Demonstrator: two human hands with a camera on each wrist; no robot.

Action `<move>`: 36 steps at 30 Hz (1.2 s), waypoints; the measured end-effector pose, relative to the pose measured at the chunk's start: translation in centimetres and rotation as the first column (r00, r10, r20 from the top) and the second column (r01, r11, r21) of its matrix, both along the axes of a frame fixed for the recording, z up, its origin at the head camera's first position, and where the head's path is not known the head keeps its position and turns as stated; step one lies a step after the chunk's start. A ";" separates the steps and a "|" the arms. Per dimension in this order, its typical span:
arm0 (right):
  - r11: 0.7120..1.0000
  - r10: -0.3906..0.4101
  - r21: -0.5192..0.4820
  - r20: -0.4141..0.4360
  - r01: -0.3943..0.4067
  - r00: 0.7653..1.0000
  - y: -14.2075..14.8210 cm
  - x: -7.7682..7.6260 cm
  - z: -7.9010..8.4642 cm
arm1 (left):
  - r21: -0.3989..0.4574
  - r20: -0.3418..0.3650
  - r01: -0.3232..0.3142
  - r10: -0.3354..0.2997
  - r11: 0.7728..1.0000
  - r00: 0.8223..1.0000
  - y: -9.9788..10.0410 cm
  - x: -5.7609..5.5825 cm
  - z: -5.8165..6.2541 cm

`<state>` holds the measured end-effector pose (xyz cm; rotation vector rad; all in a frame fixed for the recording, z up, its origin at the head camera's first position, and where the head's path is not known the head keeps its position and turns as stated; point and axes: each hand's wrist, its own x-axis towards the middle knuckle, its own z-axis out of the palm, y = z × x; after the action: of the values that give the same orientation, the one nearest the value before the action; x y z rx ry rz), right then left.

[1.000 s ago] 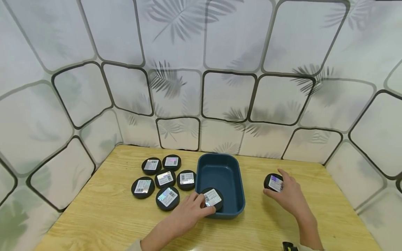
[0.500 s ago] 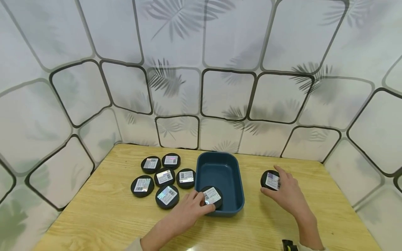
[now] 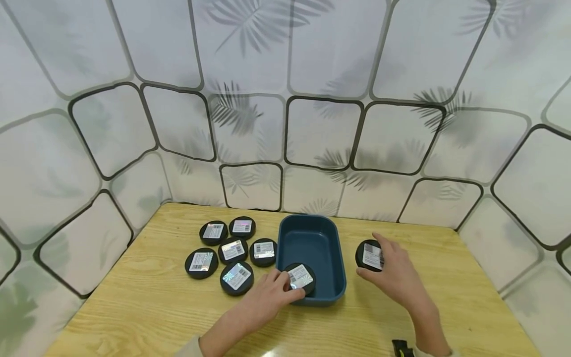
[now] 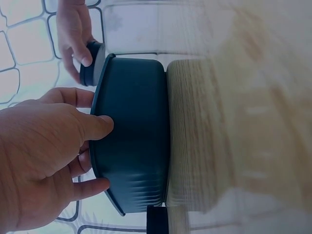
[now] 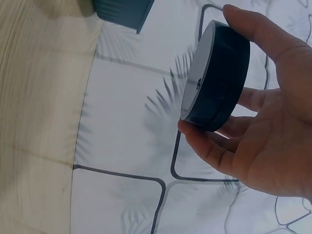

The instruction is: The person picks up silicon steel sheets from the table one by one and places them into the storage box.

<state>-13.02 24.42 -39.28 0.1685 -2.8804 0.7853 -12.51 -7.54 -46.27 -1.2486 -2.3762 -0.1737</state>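
In the head view, my left hand (image 3: 269,297) is at the near left corner of a dark blue plastic bin (image 3: 321,301). The left wrist view has its thumb on the bin's outer wall (image 4: 139,131) and other fingers behind the rim, gripping it. A flat round black container (image 3: 300,277) with a white barcode label shows inside that corner; whether the fingers touch it I cannot tell. Right of the bin, my right hand (image 3: 398,272) pinches another round black container (image 3: 371,256) between thumb and fingers, above the table. Its grey underside faces down in the right wrist view (image 5: 197,73).
Several more labelled round black containers (image 3: 233,249) lie grouped on the wooden table (image 3: 147,297), left of the bin. Patterned cloth walls (image 3: 321,134) enclose the table's back and sides. A black band (image 3: 403,348) is around the right wrist.
The right hand has moved left toward the bin, carrying its round container. My left hand stays at the bin's corner, and the grouped containers have not moved.
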 end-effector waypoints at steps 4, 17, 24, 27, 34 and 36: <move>1.000 0.026 0.008 -0.031 -0.026 0.999 -0.9 0.2 0.1 | -0.004 -0.001 0.001 -0.001 1.000 1.000 0.0 0.0 0.0; 0.994 0.111 0.024 -0.053 -0.110 0.992 -4.3 0.7 0.4 | -0.025 0.043 -0.015 0.016 1.000 0.999 -0.1 0.2 0.3; 0.982 0.187 -0.008 0.009 -0.187 0.982 -6.2 0.4 0.3 | -0.049 0.074 -0.022 0.026 0.999 0.997 0.1 0.1 0.5; 0.977 0.211 -0.012 0.021 -0.211 0.977 -6.9 0.1 0.3 | -0.054 0.099 -0.021 0.026 0.998 0.995 0.1 0.2 0.5; 0.968 0.250 0.003 0.054 -0.251 0.967 -8.5 -0.3 0.2 | -0.053 0.090 -0.022 0.027 0.998 0.996 -0.1 0.2 0.5; 0.966 0.258 0.001 0.072 -0.259 0.963 -8.9 -0.3 0.1 | -0.057 0.082 -0.019 0.024 0.998 0.996 -0.1 0.2 0.5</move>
<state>-13.33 15.57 -39.20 0.5376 -2.9678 0.8341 -12.34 -7.62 -45.73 -1.2638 -2.4802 -0.1564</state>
